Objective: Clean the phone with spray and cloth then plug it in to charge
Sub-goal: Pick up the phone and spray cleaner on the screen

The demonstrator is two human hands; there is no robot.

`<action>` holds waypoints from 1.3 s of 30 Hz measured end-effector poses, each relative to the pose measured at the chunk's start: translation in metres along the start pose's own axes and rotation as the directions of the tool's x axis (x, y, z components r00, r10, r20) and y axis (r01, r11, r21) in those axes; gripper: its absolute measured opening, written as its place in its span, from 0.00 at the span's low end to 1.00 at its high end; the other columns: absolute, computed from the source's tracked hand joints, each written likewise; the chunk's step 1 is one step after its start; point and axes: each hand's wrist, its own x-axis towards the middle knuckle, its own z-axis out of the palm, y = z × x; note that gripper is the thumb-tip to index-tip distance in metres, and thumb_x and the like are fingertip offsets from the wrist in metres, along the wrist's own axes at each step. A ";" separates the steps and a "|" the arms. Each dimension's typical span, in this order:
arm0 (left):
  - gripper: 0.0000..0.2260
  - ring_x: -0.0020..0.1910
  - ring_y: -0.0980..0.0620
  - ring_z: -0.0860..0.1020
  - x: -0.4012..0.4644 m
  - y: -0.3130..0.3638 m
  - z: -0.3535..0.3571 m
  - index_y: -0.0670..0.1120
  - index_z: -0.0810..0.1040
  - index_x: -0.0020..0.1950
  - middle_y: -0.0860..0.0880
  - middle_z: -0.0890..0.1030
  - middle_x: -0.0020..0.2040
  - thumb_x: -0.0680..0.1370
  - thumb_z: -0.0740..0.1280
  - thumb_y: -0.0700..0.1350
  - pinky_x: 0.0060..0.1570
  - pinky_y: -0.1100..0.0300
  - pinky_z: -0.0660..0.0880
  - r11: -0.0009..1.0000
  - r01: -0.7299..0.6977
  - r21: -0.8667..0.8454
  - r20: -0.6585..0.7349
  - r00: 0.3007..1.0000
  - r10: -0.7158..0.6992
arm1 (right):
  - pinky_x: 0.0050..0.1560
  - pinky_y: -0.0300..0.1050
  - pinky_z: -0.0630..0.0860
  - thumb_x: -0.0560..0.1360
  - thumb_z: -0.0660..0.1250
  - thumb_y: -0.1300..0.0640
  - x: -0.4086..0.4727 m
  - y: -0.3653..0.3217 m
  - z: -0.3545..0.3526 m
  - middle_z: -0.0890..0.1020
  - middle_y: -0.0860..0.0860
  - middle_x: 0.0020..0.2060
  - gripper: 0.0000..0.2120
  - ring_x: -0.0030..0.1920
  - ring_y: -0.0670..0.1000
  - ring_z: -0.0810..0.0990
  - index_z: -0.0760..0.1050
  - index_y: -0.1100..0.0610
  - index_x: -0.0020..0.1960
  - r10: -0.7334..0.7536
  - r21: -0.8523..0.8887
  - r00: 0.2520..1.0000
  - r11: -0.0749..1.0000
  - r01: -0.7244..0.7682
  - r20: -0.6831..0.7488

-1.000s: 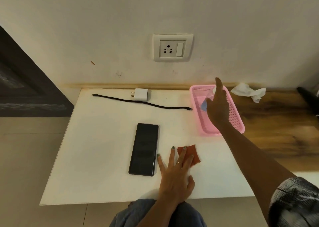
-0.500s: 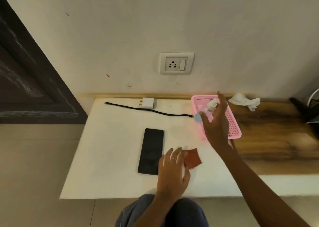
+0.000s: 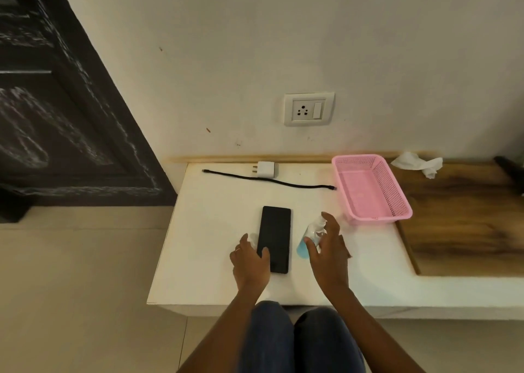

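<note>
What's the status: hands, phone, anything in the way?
Left hand grips phone, flat on table. Right hand holds spray bottle beside it. Nothing blocks the screen.

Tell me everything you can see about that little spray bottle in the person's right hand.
The small clear plastic spray bottle has a white nozzle head on top and pale blue liquid pooled at its bottom. It is tilted, nozzle away from the person, just right of the black phone and apart from it. The right hand grips it, fingers curled round its body. Whether its base touches the white tabletop is unclear.
</note>
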 end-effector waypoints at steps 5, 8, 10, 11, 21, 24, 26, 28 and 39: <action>0.21 0.65 0.44 0.71 0.011 0.009 0.006 0.43 0.68 0.70 0.43 0.75 0.66 0.79 0.64 0.49 0.64 0.52 0.70 0.992 0.083 -0.096 0.082 0.994 -0.075 | 0.50 0.35 0.71 0.73 0.70 0.60 -0.007 0.000 0.004 0.73 0.54 0.64 0.28 0.55 0.46 0.73 0.63 0.56 0.70 -0.003 -0.031 1.000 1.000 0.002 -0.026; 0.19 0.63 0.43 0.74 0.017 0.010 0.008 0.43 0.69 0.68 0.43 0.75 0.65 0.79 0.65 0.47 0.64 0.51 0.71 0.975 0.145 -0.166 0.101 0.986 -0.130 | 0.50 0.36 0.72 0.72 0.71 0.59 -0.013 0.002 0.007 0.74 0.54 0.64 0.30 0.55 0.48 0.75 0.63 0.56 0.70 -0.002 -0.038 1.000 0.999 0.001 -0.024; 0.18 0.61 0.44 0.75 0.021 0.009 0.008 0.43 0.70 0.67 0.43 0.77 0.64 0.78 0.66 0.46 0.61 0.53 0.73 0.958 0.174 -0.227 0.107 0.982 -0.153 | 0.53 0.38 0.73 0.71 0.72 0.58 -0.016 0.005 0.009 0.72 0.54 0.65 0.32 0.59 0.51 0.75 0.62 0.56 0.71 -0.012 -0.034 1.000 0.999 0.012 -0.009; 0.18 0.60 0.44 0.76 0.022 0.009 0.008 0.42 0.72 0.66 0.43 0.77 0.63 0.78 0.66 0.46 0.58 0.55 0.73 0.952 0.184 -0.243 0.109 0.981 -0.162 | 0.54 0.41 0.73 0.71 0.72 0.58 -0.017 0.006 0.010 0.71 0.54 0.66 0.33 0.61 0.53 0.74 0.61 0.56 0.71 -0.011 -0.025 1.000 1.000 0.011 -0.002; 0.13 0.50 0.47 0.78 0.017 0.009 0.011 0.43 0.74 0.61 0.45 0.80 0.56 0.80 0.62 0.49 0.47 0.59 0.71 0.974 0.152 -0.165 0.091 0.986 -0.138 | 0.56 0.42 0.70 0.70 0.72 0.63 -0.012 0.006 0.014 0.72 0.56 0.66 0.32 0.62 0.54 0.74 0.63 0.58 0.71 -0.015 -0.044 1.000 0.999 0.015 0.016; 0.11 0.38 0.54 0.73 0.014 0.014 0.011 0.44 0.69 0.62 0.46 0.77 0.50 0.82 0.59 0.47 0.36 0.63 0.71 0.925 0.211 -0.317 0.108 0.977 -0.186 | 0.57 0.35 0.68 0.72 0.71 0.64 -0.015 0.001 0.010 0.67 0.46 0.68 0.34 0.63 0.49 0.71 0.58 0.49 0.71 -0.023 0.006 1.000 1.000 0.023 -0.001; 0.11 0.36 0.56 0.70 0.012 0.017 0.009 0.45 0.66 0.63 0.49 0.72 0.46 0.82 0.57 0.47 0.32 0.64 0.68 0.877 0.274 -0.395 0.131 0.961 -0.242 | 0.55 0.25 0.65 0.71 0.71 0.65 -0.017 -0.007 0.004 0.61 0.39 0.68 0.36 0.63 0.47 0.69 0.56 0.44 0.69 -0.055 0.049 0.998 0.997 0.057 -0.027; 0.11 0.40 0.53 0.70 0.010 0.018 0.007 0.45 0.65 0.64 0.48 0.70 0.49 0.83 0.56 0.47 0.40 0.60 0.70 0.829 0.322 -0.456 0.163 0.947 -0.279 | 0.53 0.18 0.63 0.70 0.71 0.68 -0.019 -0.016 -0.003 0.60 0.41 0.70 0.38 0.65 0.49 0.69 0.55 0.44 0.70 -0.074 0.113 0.996 0.990 0.080 -0.057; 0.13 0.51 0.46 0.79 -0.032 0.025 -0.056 0.49 0.71 0.64 0.46 0.79 0.56 0.82 0.58 0.49 0.42 0.54 0.78 0.521 0.281 -0.806 0.289 0.955 -0.069 | 0.54 0.33 0.73 0.66 0.75 0.69 -0.042 -0.084 -0.056 0.68 0.51 0.67 0.40 0.59 0.50 0.75 0.58 0.49 0.68 -0.097 0.336 0.993 0.935 0.116 -0.073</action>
